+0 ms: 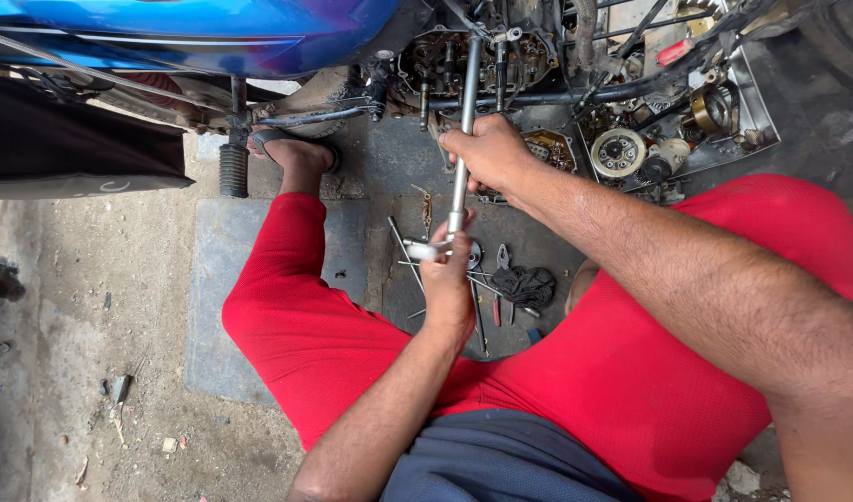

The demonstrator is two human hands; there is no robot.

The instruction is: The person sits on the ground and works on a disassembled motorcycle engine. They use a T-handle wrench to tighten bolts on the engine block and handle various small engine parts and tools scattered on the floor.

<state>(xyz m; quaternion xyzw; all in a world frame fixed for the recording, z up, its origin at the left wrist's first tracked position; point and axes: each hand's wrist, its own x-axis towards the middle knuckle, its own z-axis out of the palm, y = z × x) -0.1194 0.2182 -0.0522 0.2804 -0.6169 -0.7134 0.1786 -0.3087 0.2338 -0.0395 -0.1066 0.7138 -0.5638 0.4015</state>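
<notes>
Below blue motorcycle (194, 33), long wrench (461, 139) runs from open engine (473, 60) toward person. Right hand (487, 153) wrapped tight around shaft midway, likely steadying it in line. Left hand (448, 279) closed over cross-handle at near end, placed for turning leverage. Tray of engine parts (756, 102) far right, within reach. Loose tools (501, 279) on ground between red-trousered knees.
</notes>
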